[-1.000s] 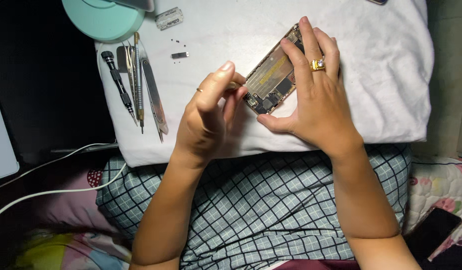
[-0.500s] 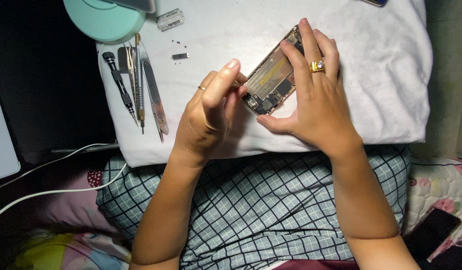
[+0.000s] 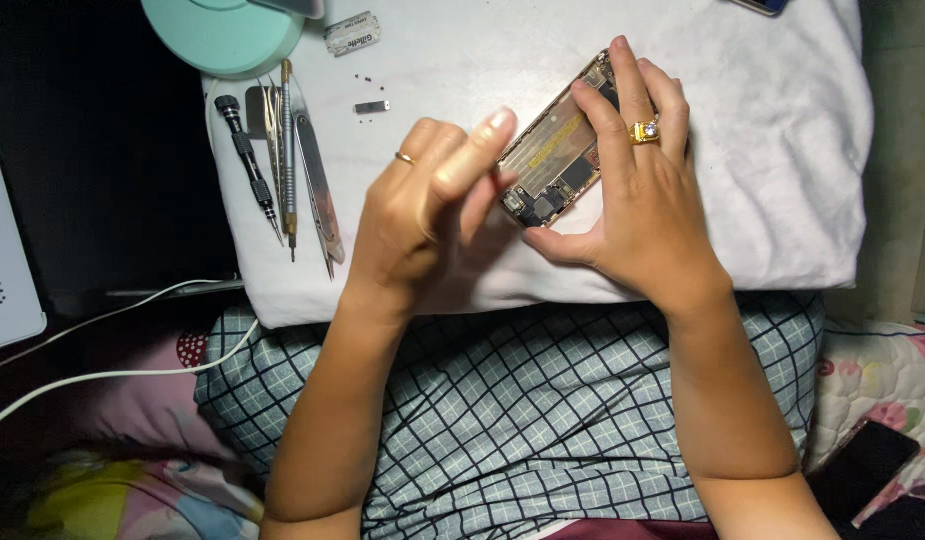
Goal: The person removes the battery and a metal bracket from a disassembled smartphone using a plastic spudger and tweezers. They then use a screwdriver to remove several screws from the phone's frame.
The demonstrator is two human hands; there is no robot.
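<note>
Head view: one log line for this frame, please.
right hand: steadies opened phone on white cloth | left hand: fingers pinched at phone's lower end | screwdrivers and tweezers: on cloth, left

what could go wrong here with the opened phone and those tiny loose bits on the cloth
The tiny screws lie loose on the white cloth; a nudge could lose them. The opened phone is steadied only by the right hand on a soft surface, so it may slip while the left hand works at its bottom end.
</note>
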